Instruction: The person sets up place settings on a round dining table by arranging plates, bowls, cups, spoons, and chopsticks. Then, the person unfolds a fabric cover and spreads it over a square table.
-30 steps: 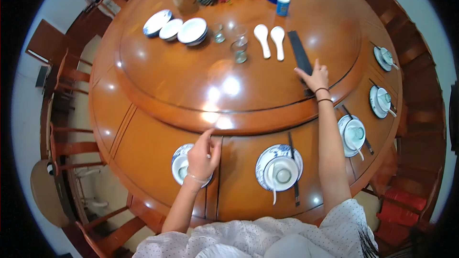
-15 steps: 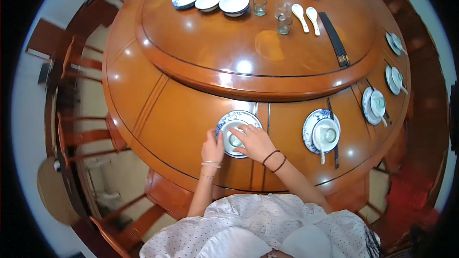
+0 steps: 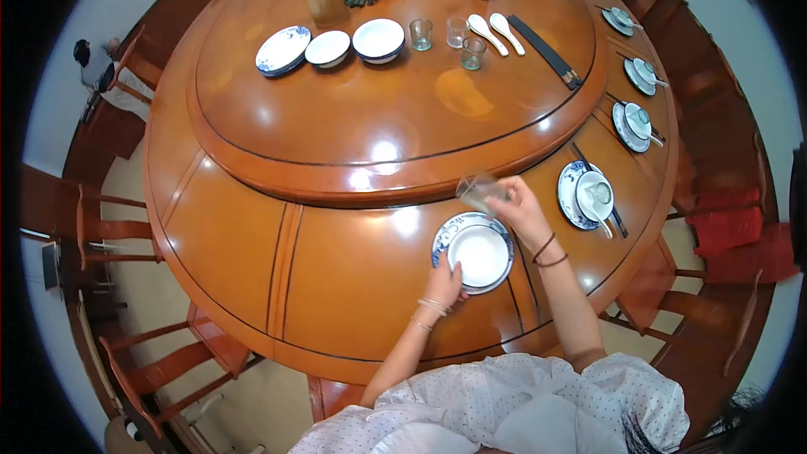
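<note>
Right hand (image 3: 523, 212) is holding clear glass (image 3: 481, 192) over plate's far edge, fingers curling round its right part. Glass is tilting well off upright, long axis running roughly left-right; blur is hiding mouth direction. Left hand (image 3: 447, 281) is touching near-left side of smooth, round white bowl (image 3: 480, 256), fingers partly open. Bowl's sitting on blue-patterned plate (image 3: 448, 230), glossy wood table (image 3: 353, 277).
</note>
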Demonstrator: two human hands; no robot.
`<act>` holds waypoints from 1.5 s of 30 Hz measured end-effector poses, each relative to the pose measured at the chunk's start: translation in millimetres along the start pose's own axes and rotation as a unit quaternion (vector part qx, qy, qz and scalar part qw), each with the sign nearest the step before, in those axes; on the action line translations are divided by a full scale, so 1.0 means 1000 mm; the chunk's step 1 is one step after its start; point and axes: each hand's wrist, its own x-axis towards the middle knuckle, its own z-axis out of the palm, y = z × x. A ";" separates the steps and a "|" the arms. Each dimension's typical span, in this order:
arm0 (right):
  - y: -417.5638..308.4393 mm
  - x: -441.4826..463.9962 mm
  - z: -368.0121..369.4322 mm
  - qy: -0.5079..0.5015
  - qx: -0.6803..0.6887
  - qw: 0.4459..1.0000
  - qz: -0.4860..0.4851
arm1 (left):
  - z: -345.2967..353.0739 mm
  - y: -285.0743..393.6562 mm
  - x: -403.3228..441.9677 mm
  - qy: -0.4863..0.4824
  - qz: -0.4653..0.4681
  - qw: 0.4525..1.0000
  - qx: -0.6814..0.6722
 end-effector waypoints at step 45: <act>0.024 0.294 0.111 0.151 -0.491 0.845 -0.148 | -0.217 0.222 0.318 0.233 0.124 0.964 -0.040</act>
